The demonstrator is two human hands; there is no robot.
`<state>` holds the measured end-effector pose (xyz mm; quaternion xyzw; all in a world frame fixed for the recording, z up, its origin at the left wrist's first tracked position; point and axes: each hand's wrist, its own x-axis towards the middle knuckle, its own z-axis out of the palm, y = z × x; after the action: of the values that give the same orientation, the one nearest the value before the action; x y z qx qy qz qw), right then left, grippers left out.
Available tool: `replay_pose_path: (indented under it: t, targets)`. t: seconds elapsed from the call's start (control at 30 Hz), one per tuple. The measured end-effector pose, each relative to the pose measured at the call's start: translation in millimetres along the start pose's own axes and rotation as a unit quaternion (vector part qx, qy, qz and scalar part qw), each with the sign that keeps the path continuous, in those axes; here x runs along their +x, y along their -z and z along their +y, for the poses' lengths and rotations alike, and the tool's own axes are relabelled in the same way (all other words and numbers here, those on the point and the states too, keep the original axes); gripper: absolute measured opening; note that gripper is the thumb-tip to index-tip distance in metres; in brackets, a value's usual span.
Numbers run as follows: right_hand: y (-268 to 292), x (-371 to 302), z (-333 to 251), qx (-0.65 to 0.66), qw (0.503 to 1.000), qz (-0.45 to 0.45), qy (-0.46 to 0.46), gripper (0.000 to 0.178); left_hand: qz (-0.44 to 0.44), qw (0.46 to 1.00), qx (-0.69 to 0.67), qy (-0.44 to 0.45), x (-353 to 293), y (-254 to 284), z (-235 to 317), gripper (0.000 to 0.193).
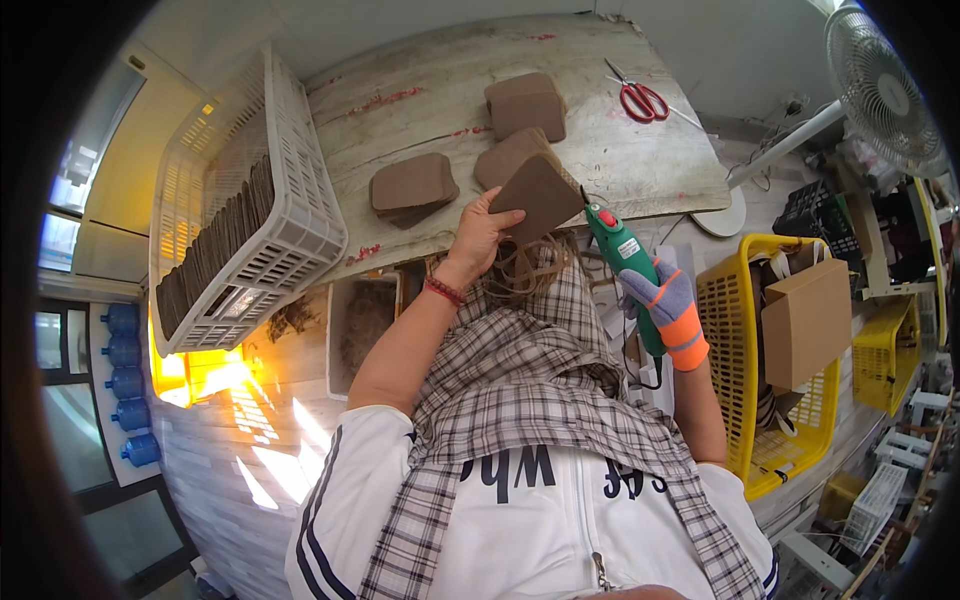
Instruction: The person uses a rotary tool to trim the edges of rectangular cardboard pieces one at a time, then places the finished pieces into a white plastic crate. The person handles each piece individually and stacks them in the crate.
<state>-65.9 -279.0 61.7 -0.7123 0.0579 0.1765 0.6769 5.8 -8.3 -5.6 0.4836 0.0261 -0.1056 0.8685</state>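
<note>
My bare left hand [480, 232], with a red beaded bracelet at the wrist, grips a flat brown pad [540, 205] with rounded corners, thumb on top. My right hand [658, 295], in a grey and orange glove, is wrapped around a green handheld power tool [616, 245] with a red button. The tool's thin dark tip is at the pad's right edge; whether it touches cannot be made out. Thin brown strips [530, 268] hang below the pad, over my checked apron. Behind and left of the pad, brown pads lie in stacks [412, 183] on the worn table [400, 110].
A white crate [325, 190] holding a row of brown pads stands left. Red-handled scissors [642, 100] lie at the table's far right. A box with brown scraps [368, 320] sits below the table. A yellow basket [735, 340] and a fan [880, 90] stand right.
</note>
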Motion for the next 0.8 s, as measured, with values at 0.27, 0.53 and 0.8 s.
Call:
replay_pose_path:
  t: [0.27,0.53,0.8]
  targets:
    - [-13,-3,8,-0.046,0.999,-0.002,-0.013,0.036,-0.028,0.99,0.101,0.091,-7,22,16,0.039]
    - [-19,6,13,-0.028,0.999,-0.019,-0.027,0.036,-0.031,0.983,0.096,0.152,-20,26,2,0.043]
    - [-14,2,11,-0.044,0.996,-0.068,-0.038,0.032,-0.023,0.958,0.253,0.131,-20,40,25,0.033]
